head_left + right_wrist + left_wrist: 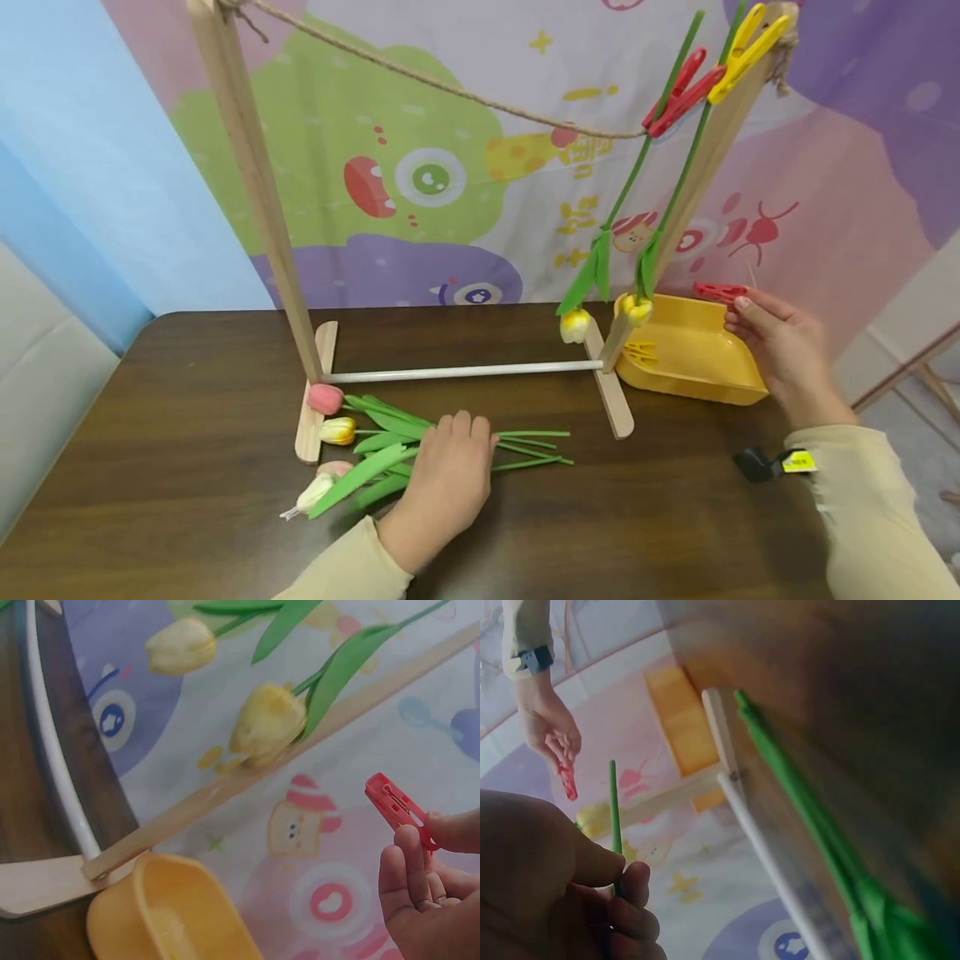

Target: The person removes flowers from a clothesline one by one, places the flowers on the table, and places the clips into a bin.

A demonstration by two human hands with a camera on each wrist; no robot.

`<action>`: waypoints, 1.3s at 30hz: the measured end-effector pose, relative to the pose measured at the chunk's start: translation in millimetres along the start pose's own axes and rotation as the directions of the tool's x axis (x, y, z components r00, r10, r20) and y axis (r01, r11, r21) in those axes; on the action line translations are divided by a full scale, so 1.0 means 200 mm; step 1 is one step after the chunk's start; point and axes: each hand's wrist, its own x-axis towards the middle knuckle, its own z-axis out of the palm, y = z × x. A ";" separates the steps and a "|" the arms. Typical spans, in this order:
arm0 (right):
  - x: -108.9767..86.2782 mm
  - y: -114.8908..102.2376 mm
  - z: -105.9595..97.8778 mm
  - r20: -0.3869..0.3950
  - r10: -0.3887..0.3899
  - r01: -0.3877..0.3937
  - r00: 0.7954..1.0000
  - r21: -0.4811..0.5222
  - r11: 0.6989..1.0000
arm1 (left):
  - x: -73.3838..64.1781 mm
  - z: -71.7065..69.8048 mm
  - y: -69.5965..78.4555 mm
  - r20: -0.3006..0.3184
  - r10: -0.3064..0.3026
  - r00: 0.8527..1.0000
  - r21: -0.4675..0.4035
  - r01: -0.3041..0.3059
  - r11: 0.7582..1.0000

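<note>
My left hand (450, 471) is over the tulips lying on the table. In the left wrist view its thumb and fingers pinch a green tulip stem (615, 806); which bloom it belongs to is hidden. Left of this hand are a pink tulip (326, 399), a yellow tulip (338, 431) and a white tulip (315, 493). Above the yellow tray (682, 383), my right hand (787, 350) holds a red clothespin (397, 806) between thumb and fingers. Two yellow tulips hang heads down near the right post, by a red clothespin (681, 96) and a yellow clothespin (742, 57).
A wooden stand has a left post (258, 183), a right post (708, 158) and a white crossbar (465, 372) low between them. A sagging rope (450, 93) joins the post tops. Yellow clothespins (640, 353) lie in the tray. Behind hangs a printed cloth (480, 200).
</note>
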 end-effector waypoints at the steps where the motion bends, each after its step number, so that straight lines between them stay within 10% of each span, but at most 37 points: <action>1: 0.00 0.01 -0.01 0.002 0.006 -0.006 1.000 -0.010 1.000 | -0.01 0.01 0.01 0.012 0.001 1.000 0.000 -0.001 1.000; 39: 0.12 0.25 -0.14 -0.159 0.170 -0.200 0.973 -0.192 0.961 | -0.12 0.12 0.08 0.158 -0.021 0.987 -0.048 0.029 0.998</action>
